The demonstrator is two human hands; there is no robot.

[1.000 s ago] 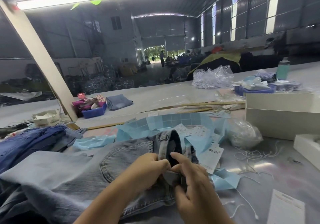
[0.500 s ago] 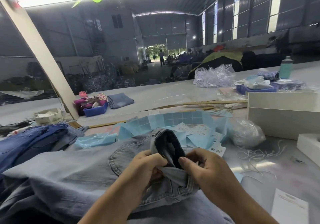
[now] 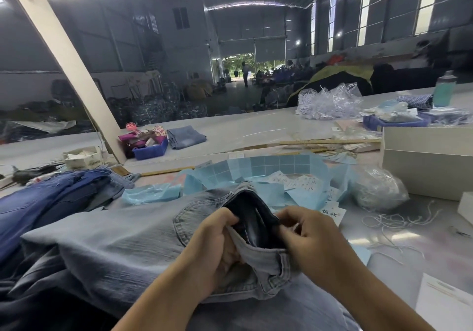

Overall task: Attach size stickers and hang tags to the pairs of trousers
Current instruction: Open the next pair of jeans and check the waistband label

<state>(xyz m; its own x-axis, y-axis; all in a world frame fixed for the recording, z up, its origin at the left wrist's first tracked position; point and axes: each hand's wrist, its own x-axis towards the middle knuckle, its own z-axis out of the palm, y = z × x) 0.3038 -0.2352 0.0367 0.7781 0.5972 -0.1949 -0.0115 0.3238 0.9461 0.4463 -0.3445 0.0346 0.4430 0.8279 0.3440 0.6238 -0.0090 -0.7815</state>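
Gripping the waistband of a pair of light-blue trousers (image 3: 122, 248), both hands work close to the camera: the left hand (image 3: 217, 243) has its fingers curled round the pale denim edge, and the right hand (image 3: 309, 241) pinches the opposite side of the band, so the dark inside of the waist gapes open between them. These trousers lie spread across the near worktop (image 3: 422, 238), back pocket up, reaching off the lower left of the view. At the lower right corner a white card (image 3: 445, 302) lies flat on the surface. Loose white strings (image 3: 389, 224) are scattered just right of the right hand. Just beyond the waistband sits a heap of light-blue sticker backing sheets (image 3: 268, 169) with small white printed tags (image 3: 297, 182) among them, and a clear plastic bag (image 3: 378, 190) to their right. A stack of darker blue jeans (image 3: 51, 197) lies to the left. A large white box (image 3: 427, 161) stands further right. Further back are a blue tray (image 3: 151, 149) of odds and ends, a folded denim piece (image 3: 186, 137) beside it, and a pile of clear plastic fasteners (image 3: 330, 100).
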